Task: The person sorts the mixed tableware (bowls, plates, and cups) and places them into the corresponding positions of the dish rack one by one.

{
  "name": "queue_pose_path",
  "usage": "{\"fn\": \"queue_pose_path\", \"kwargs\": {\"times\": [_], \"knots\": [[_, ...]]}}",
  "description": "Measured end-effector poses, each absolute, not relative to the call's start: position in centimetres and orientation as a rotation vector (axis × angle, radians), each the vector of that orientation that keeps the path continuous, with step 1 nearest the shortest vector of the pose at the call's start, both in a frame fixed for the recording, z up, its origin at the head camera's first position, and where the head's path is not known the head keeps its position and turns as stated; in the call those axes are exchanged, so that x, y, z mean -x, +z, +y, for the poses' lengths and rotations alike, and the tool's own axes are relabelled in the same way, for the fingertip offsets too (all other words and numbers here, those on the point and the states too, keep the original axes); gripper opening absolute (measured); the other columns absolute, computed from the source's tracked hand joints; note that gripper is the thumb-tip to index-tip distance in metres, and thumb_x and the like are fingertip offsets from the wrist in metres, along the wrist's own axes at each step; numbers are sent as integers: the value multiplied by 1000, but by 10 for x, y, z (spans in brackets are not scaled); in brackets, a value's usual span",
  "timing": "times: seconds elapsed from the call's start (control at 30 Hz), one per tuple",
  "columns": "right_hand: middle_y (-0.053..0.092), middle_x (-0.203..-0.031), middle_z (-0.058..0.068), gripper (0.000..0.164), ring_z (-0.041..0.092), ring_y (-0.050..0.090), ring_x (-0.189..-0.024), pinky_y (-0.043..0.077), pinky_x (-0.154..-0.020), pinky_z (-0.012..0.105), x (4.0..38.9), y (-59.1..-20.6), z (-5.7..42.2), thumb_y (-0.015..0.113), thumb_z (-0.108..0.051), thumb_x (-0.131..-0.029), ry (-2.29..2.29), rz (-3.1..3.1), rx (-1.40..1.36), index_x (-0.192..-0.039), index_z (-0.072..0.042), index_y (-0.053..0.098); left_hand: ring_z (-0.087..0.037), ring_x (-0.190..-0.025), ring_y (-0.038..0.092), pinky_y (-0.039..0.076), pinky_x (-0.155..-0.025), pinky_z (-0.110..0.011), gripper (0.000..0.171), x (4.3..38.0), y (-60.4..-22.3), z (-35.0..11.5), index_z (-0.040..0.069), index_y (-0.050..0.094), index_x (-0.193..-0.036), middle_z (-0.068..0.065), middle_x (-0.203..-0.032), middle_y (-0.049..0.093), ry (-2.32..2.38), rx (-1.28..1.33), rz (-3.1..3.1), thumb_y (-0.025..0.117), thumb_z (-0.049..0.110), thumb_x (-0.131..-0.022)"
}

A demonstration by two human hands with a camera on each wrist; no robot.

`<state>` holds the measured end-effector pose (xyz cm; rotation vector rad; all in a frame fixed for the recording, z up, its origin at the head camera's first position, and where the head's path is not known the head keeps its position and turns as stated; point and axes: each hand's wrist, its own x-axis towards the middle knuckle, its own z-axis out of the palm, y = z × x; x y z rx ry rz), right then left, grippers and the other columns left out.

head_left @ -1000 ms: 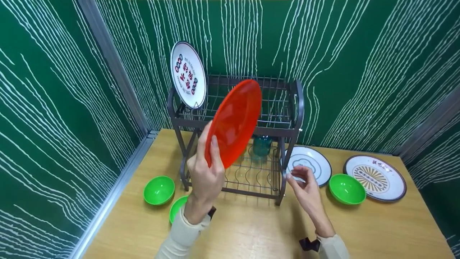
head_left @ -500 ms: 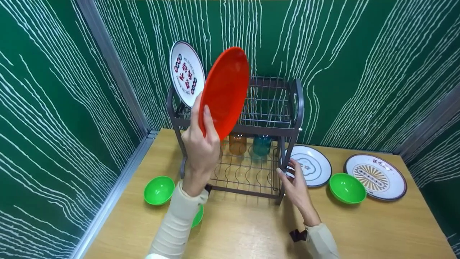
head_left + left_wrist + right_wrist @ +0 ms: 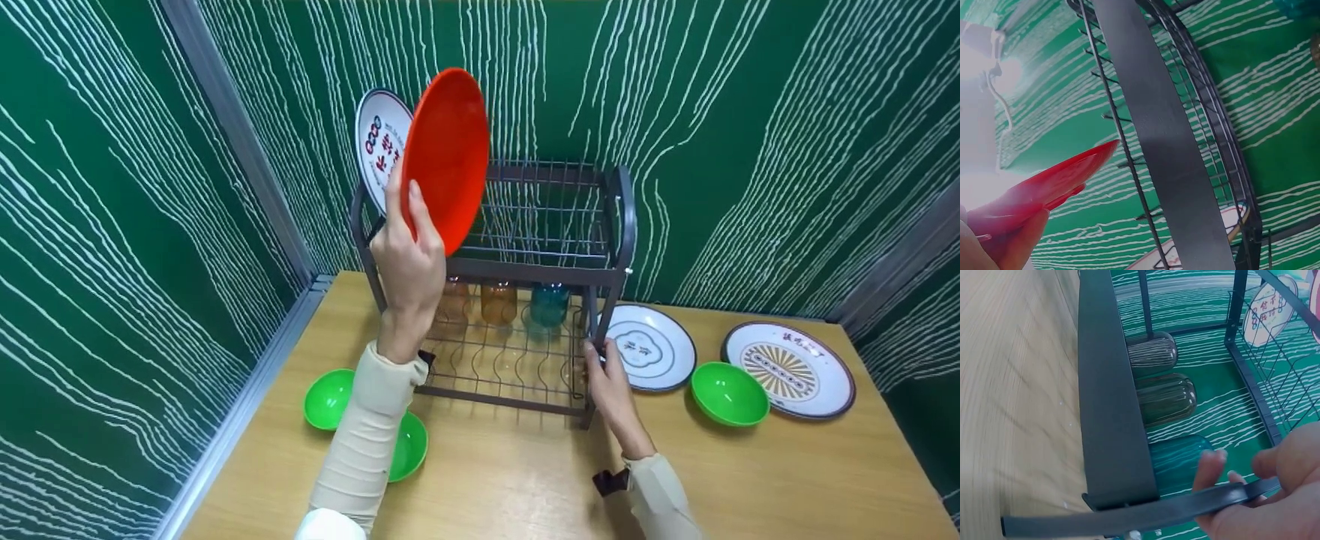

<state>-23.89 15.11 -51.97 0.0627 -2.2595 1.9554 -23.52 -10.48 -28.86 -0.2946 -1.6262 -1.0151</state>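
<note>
My left hand point(image 3: 410, 270) pinches a red plate point(image 3: 451, 157) by its near edge, thumb on one side and fingers on the other. The plate stands tilted on edge above the upper tier of a dark two-tier dish rack point(image 3: 525, 271). Just left of it, a white plate with red characters point(image 3: 373, 154) leans upright in that tier, partly covered. My right hand point(image 3: 613, 394) grips the rack's right front post; in the right wrist view its fingers point(image 3: 1210, 469) curl round the bar. On the lower tier sit a teal glass point(image 3: 551, 304) and two amber glasses point(image 3: 499, 304).
Two green bowls stand at the left, the nearer bowl point(image 3: 409, 448) partly behind my left sleeve. Right of the rack lie a white plate point(image 3: 660, 352), a green bowl point(image 3: 729, 394) and a patterned plate point(image 3: 817, 375). Green walls point(image 3: 750, 150) enclose the table point(image 3: 525, 472).
The red plate rose and moved left in my left hand, away from the rack's front toward the standing white plate. My right hand moved left and took hold of the rack's post.
</note>
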Motion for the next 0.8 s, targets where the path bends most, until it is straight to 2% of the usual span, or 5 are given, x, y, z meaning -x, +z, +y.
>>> {"fn": "queue_pose_path", "kwargs": {"times": [0.13,0.27,0.4,0.6,0.8], "knots": [[53,-85,5,24,18,49,-66,41,-56,25,246,-524,150,39,-24,-113,2046,-2254,-18,-118,-2,48,-33,-103,74,63,-77,-34,39,245,-285,-107,-4,55,-141,-19,-132,67,-1009,267,-1614,57,11,-105],[52,-88,6,19,22,46,-69,39,-60,26,253,-531,149,37,-21,-113,2062,-2224,-30,-114,-5,47,-33,-98,75,63,-74,-36,37,254,-280,-112,-5,56,-139,-20,-127,69,-959,246,-1608,57,9,-105],[48,-85,7,19,19,44,-70,38,-63,26,254,-536,145,39,-21,-113,2032,-2163,-24,-112,-5,48,-33,-98,75,63,-74,-36,38,263,-273,-117,-6,55,-140,-21,-127,69,-950,240,-1619,56,10,-106],[41,-95,7,31,21,43,-91,35,-80,34,251,-542,141,41,-32,-112,1941,-2167,24,-119,-4,49,-30,-97,76,62,-74,-31,39,275,-260,-126,-4,55,-141,-18,-127,70,-920,224,-1627,55,13,-106],[38,-95,9,33,27,42,-95,32,-82,40,251,-544,138,42,-35,-112,1937,-2150,56,-120,-4,50,-27,-102,75,60,-80,-25,40,288,-248,-134,-1,55,-143,-14,-131,69,-912,184,-1662,53,19,-108]]}}
